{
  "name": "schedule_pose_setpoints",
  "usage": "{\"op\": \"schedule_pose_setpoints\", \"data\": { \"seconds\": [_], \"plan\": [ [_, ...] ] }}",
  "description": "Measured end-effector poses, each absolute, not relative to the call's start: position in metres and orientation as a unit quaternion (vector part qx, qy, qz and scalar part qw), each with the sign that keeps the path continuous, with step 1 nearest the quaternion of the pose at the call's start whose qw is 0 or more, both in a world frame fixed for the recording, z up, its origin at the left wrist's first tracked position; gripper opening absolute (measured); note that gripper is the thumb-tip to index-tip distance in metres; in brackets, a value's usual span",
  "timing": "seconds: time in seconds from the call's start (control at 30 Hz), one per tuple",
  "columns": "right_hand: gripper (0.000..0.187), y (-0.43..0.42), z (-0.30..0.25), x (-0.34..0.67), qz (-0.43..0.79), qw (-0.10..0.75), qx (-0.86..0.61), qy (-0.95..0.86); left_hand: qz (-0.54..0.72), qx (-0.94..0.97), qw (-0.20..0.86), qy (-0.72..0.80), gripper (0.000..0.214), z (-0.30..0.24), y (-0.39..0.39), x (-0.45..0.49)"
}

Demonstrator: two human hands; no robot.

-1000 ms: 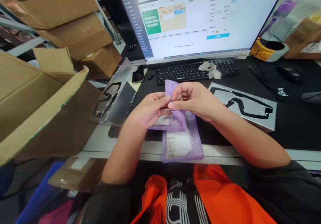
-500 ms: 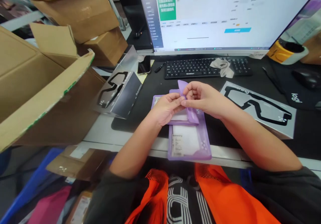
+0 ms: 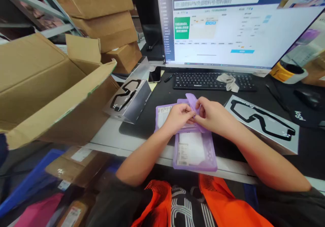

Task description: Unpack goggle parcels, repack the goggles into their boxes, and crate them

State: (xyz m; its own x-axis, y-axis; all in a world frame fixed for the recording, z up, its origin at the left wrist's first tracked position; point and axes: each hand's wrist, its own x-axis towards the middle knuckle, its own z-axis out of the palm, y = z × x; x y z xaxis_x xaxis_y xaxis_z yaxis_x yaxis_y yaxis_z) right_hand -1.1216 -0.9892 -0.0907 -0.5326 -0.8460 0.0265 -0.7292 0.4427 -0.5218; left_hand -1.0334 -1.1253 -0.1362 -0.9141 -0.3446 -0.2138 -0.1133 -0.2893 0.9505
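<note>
Both my hands meet above a few flat purple packs with clear windows. My left hand (image 3: 177, 118) is closed, its fingertips pinching the edge of a purple pack. From the other side my right hand (image 3: 209, 113) pinches the same pack's raised purple flap (image 3: 192, 100). Beneath my hands lies another purple pack (image 3: 164, 114), its left part showing. A further purple pack (image 3: 195, 151) with a white insert and printed label juts over the desk's front edge. To the right rests a grey box printed with black glasses (image 3: 262, 122). A similar glasses box (image 3: 128, 98) stands on the left.
A large open cardboard box (image 3: 76, 108) fills the left side, with stacked cartons (image 3: 116, 30) behind it. A keyboard (image 3: 198, 81) with a crumpled tissue (image 3: 229, 81) lies below the monitor (image 3: 218, 44). A phone (image 3: 154, 75), mouse (image 3: 307, 98) and yellow tape roll (image 3: 285, 71) are around it.
The camera view has tilted up, so the scene sits lower and more of the monitor shows. My hands stay pinched on the purple pack, with the raised flap leaning slightly differently.
</note>
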Motion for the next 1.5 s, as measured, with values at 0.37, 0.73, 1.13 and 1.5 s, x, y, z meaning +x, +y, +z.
{"op": "schedule_pose_setpoints", "data": {
  "seconds": [0.37,0.73,1.13,1.5],
  "plan": [
    [0.025,-0.997,-0.086,-1.113,-0.111,-0.056,-0.500,0.857,-0.682,0.192,0.203,-0.675,0.029,-0.128,-1.120,-1.024],
    [0.021,-0.984,-0.074,-1.128,-0.153,-0.301,-0.391,0.856,-0.587,0.161,0.292,-0.738,0.024,-0.128,-1.108,-1.011],
    [0.021,-0.985,-0.096,-1.156,-0.103,-0.056,-0.411,0.904,-0.392,0.165,0.294,-0.856,0.015,-0.131,-1.116,-1.018],
    [0.018,-0.980,-0.066,-1.203,-0.032,0.016,-0.420,0.907,-0.204,0.308,0.154,-0.916,0.025,-0.138,-1.199,-1.020]
  ]
}}
